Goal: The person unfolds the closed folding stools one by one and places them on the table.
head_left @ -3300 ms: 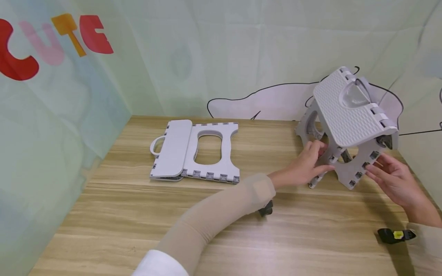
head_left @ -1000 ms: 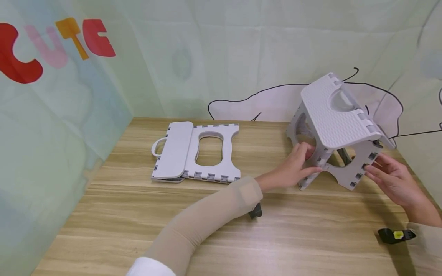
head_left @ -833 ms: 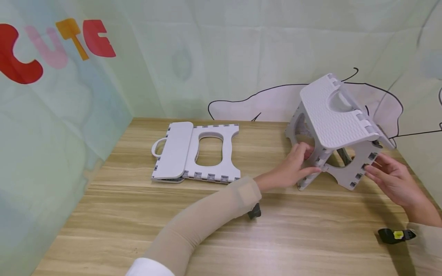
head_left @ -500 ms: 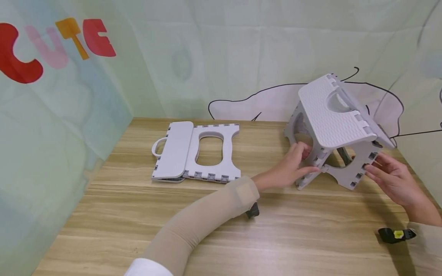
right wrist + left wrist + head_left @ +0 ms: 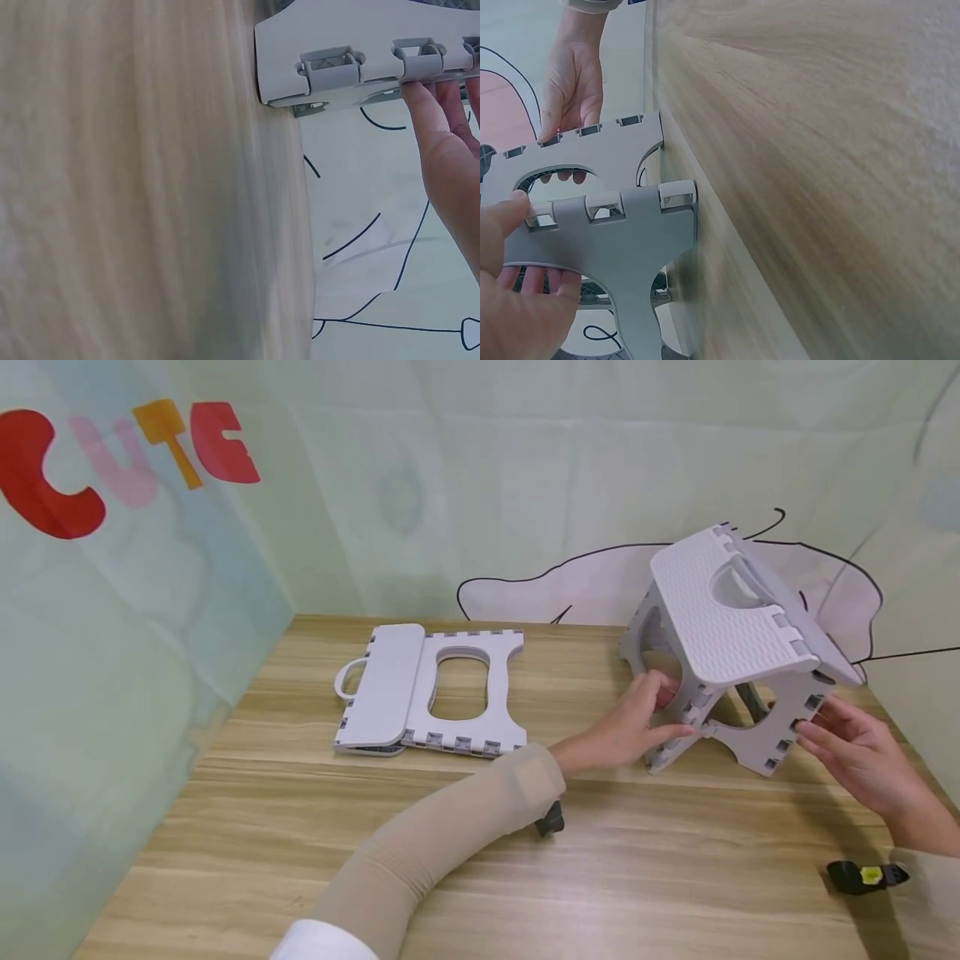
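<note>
A light grey plastic folding step stool (image 5: 720, 610) stands partly unfolded at the back right of the table in the head view, its textured top bent into a ridge. My left hand (image 5: 626, 727) grips its left leg panel, thumb on the hinged front edge and fingers through the oval opening. The left wrist view shows those fingers (image 5: 536, 281) curled behind the panel. At the opposite leg panel, my right hand (image 5: 862, 752) pinches the hinged edge between thumb and fingers. In the right wrist view, part of the right hand (image 5: 450, 150) runs out of frame.
A second grey folding stool (image 5: 386, 685) lies folded flat at the back left, its loop handle (image 5: 348, 679) pointing left. The wood-grain table (image 5: 300, 827) meets a printed cloth backdrop (image 5: 510, 485) along its back and sides.
My left hand has moved left with the left leg panel, so the stool's legs stand further apart and its top has shifted left. The right hand stays nearly still; the flat stool is unmoved.
</note>
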Tool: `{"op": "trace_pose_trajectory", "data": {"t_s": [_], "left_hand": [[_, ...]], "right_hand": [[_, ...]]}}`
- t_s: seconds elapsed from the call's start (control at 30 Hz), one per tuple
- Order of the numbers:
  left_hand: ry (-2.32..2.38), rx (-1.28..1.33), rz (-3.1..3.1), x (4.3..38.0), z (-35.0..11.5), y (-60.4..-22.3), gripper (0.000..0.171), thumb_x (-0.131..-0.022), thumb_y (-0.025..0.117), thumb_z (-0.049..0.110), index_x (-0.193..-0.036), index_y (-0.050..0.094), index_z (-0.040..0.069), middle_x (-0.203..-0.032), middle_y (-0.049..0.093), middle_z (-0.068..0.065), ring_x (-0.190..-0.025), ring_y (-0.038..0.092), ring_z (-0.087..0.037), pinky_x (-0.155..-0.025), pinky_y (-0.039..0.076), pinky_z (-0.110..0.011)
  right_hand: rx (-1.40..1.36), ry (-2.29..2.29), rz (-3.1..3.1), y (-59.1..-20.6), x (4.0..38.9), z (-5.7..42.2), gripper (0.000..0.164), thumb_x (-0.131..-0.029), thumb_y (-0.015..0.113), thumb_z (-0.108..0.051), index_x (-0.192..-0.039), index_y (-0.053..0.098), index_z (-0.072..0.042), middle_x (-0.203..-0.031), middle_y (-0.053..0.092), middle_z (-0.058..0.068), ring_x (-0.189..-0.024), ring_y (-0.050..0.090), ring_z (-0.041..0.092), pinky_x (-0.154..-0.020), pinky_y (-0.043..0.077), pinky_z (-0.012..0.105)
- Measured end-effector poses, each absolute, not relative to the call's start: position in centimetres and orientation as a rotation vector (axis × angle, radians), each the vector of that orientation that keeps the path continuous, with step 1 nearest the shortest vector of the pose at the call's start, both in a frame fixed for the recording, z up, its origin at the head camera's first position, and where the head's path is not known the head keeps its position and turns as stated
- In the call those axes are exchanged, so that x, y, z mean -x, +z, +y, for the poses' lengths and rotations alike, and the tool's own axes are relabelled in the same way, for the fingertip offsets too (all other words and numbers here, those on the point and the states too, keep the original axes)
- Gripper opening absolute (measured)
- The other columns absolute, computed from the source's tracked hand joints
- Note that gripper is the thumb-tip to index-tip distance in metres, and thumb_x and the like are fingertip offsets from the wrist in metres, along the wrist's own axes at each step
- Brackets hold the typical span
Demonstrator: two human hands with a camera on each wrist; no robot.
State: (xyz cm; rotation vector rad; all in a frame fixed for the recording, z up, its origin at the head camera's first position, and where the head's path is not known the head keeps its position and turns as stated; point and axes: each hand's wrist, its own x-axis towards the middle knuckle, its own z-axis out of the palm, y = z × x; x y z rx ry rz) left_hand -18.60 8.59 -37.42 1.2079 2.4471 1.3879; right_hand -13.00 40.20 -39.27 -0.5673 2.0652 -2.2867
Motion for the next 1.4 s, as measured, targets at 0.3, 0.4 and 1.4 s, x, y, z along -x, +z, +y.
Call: {"op": "trace_pose_trajectory", "data": {"t_s": [0.3,0.4,1.4], "left_hand": [[1.509,-1.129,2.374,18.8,8.7,-37.1,0.049,-0.090,0.077,0.018,-0.125,0.046,0.002,-0.123,0.050,-0.008,-0.109,0.052,-0.008,-0.094,0.041,-0.009],[1.589,-1.045,2.333,18.8,8.4,-37.0,0.054,-0.088,0.080,0.022,-0.127,0.048,0.003,-0.122,0.052,-0.004,-0.109,0.052,-0.007,-0.094,0.045,-0.014],[1.687,-1.156,2.556,21.5,7.7,-30.9,0.071,-0.102,0.055,0.036,-0.158,0.022,0.007,-0.164,0.021,-0.003,-0.147,0.014,-0.004,-0.116,0.012,-0.018]], "right_hand": [[0.497,-2.268,2.142,-39.1,12.8,40.2,0.051,-0.098,0.046,0.017,-0.142,0.054,-0.007,-0.128,0.061,-0.003,-0.110,0.059,0.003,-0.090,0.050,0.014],[0.392,-2.143,2.331,-38.8,12.8,40.1,0.050,-0.099,0.052,0.011,-0.144,0.053,-0.010,-0.129,0.059,-0.011,-0.110,0.058,-0.002,-0.087,0.049,0.010],[0.270,-1.507,3.046,-30.7,12.7,39.4,0.053,-0.111,0.029,-0.021,-0.161,0.011,-0.022,-0.165,0.012,-0.004,-0.149,0.013,0.010,-0.111,0.015,0.010]]}}
